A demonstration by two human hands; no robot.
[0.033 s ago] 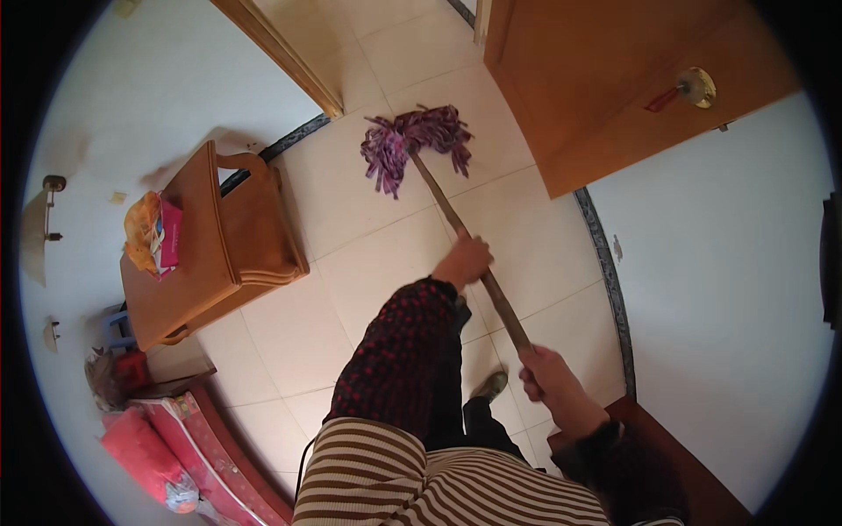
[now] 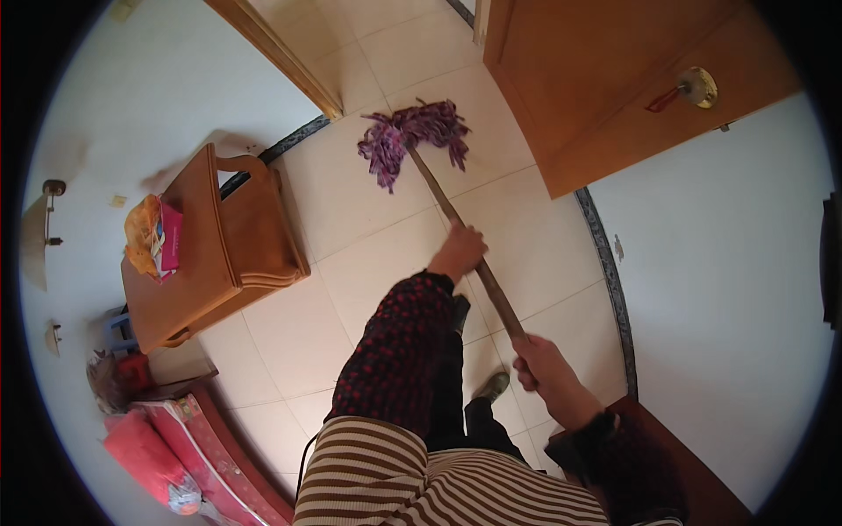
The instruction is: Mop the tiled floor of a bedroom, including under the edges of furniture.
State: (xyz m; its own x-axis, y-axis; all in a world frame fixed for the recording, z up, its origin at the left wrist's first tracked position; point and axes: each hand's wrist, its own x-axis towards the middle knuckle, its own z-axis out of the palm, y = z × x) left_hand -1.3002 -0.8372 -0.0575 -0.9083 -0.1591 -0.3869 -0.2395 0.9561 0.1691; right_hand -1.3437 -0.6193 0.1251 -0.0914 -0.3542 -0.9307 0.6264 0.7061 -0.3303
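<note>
A mop [image 2: 438,191] with a wooden handle slants across the floor in front of me, its purple cloth-strip head [image 2: 414,136] spread on the tiles near the doorway. Partway down the handle, my left hand [image 2: 459,252] is closed around the wood. Closer to my body, my right hand [image 2: 544,368] grips the handle's upper end. Both arms wear dark sleeves with red flecks.
Pale tiles [image 2: 377,254] cover the floor. To the left stands a wooden cabinet [image 2: 180,294] with a pink box [image 2: 171,237] on top, and a red cushioned seat [image 2: 202,438] lies nearer. An open wooden door [image 2: 605,105] and white wall [image 2: 702,237] bound the right.
The mop head has shifted slightly away and to the left across the tiles. Both hands have moved a little with the handle, keeping their grip.
</note>
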